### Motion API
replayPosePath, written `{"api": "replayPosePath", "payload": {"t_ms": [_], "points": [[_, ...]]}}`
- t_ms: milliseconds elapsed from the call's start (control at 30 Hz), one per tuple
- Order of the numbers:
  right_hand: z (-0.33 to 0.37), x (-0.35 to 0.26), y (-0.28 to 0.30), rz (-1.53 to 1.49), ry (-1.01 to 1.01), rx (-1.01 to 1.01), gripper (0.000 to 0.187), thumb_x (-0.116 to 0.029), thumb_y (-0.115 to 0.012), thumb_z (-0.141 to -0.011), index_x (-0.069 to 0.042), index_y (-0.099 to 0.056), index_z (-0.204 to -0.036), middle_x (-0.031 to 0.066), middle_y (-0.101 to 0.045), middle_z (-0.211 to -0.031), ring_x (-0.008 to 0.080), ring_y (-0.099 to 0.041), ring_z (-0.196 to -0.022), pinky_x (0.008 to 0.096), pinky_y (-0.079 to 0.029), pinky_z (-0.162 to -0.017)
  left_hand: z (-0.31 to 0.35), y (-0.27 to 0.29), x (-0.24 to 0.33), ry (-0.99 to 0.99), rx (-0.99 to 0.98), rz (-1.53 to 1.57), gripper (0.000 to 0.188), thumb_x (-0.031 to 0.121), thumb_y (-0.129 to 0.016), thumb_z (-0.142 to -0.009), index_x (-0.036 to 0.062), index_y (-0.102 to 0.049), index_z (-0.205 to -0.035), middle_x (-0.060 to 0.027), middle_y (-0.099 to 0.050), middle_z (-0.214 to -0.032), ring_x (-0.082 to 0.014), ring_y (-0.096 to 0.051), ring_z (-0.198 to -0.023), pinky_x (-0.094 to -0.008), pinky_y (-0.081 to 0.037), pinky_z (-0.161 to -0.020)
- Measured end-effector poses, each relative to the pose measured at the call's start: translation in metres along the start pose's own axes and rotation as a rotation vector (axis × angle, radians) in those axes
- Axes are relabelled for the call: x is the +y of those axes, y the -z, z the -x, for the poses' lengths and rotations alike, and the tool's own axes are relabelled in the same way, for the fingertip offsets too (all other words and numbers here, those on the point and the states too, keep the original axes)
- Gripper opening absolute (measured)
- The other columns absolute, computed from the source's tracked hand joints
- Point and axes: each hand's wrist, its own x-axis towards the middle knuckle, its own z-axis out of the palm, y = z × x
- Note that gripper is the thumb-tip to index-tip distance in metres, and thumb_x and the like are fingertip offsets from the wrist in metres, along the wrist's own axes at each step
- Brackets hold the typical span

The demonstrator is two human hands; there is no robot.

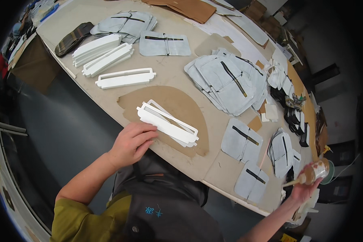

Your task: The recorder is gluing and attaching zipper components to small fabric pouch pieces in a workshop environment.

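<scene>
Head view: found the white frames (pixel 165 126) on the brown card (pixel 195 107), near the front edge of the bench (pixel 173 76), with one lying askew over another. Had the left hand (pixel 135 142) at the near side of the frames, fingers loosely curled, tips at the edge; could not tell whether pinching or merely resting. Held a bottle (pixel 316 171) in the right hand (pixel 304 193), wrapped round the body, with the pale nozzle (pixel 290 182) aimed left and slightly down, well apart from the frames. Could not make out the contents.

Noted also a spare frame (pixel 125 80) just beyond the card, frame stacks (pixel 97 50) farther back, and pale blue panels (pixel 242 141) with dark strips toward the right.

For good handling, probably called for light, flat pressure from the left fingertips, enough to stop sliding without bending the thin bars. Likely paid to square up the askew pair, and to keep fingertips off the upper faces. Seemed wise to work over the card rather than bare bench. With the bottle, likely needed a gentle squeeze only, and a nozzle kept clear of the panels, given the risk of drips.
</scene>
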Motion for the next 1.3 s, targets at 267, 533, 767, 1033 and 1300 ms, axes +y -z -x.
{"api": "replayPosePath", "payload": {"t_ms": [267, 533, 767, 1033, 1300], "points": [[-0.019, 0.175, -0.196, -0.298, -0.370, -0.314, 0.079, -0.041, -0.074, -0.090, 0.000, -0.038, -0.148, 0.0179, -0.052, -0.142, 0.0337, -0.053, -0.130, 0.0459, -0.047, -0.106, -0.004, -0.002, -0.004, 0.017, -0.053, -0.040, 0.043, 0.007, -0.074, -0.080, 0.0040, -0.065, -0.122, -0.0110, -0.064, -0.126, -0.0327, -0.059, -0.119, -0.0429, -0.050, -0.100], [-0.009, 0.238, -0.286, -0.262, -0.565, -0.371, 0.074, -0.031, -0.079, -0.088, -0.003, -0.042, -0.145, 0.0163, -0.053, -0.142, 0.0366, -0.049, -0.135, 0.0479, -0.045, -0.109, -0.013, 0.003, -0.015, -0.033, -0.130, -0.005, 0.037, 0.015, -0.072, -0.086, 0.0049, -0.064, -0.121, -0.0098, -0.063, -0.124, -0.0291, -0.058, -0.120, -0.0409, -0.049, -0.100], [-0.014, 0.263, -0.344, -0.033, -0.431, -0.587, 0.075, -0.025, -0.077, -0.089, -0.002, -0.037, -0.149, 0.0142, -0.053, -0.141, 0.0317, -0.052, -0.132, 0.0454, -0.041, -0.113, -0.013, 0.009, -0.023, -0.019, -0.065, 0.087, 0.032, 0.011, -0.073, -0.084, 0.0054, -0.067, -0.115, -0.0084, -0.065, -0.119, -0.0285, -0.060, -0.114, -0.0407, -0.050, -0.095], [-0.001, 0.331, -0.396, 0.227, -0.281, -0.626, 0.054, -0.013, -0.084, -0.083, -0.001, -0.052, -0.126, 0.0077, -0.064, -0.116, 0.0148, -0.064, -0.104, 0.0314, -0.052, -0.093, -0.007, -0.009, -0.036, -0.013, 0.198, -0.139, 0.022, 0.013, -0.079, -0.079, 0.0101, -0.073, -0.100, -0.0007, -0.070, -0.104, -0.0193, -0.066, -0.098, -0.0339, -0.051, -0.081], [0.004, 0.346, -0.407, 0.252, -0.284, -0.645, 0.055, -0.013, -0.085, -0.082, 0.001, -0.051, -0.124, 0.0092, -0.064, -0.113, 0.0150, -0.065, -0.100, 0.0304, -0.054, -0.089, -0.008, -0.011, -0.034, 0.033, 0.200, -0.184, 0.029, 0.016, -0.077, -0.079, 0.0176, -0.073, -0.108, 0.0036, -0.071, -0.102, -0.0144, -0.067, -0.098, -0.0305, -0.045, -0.081]]}}
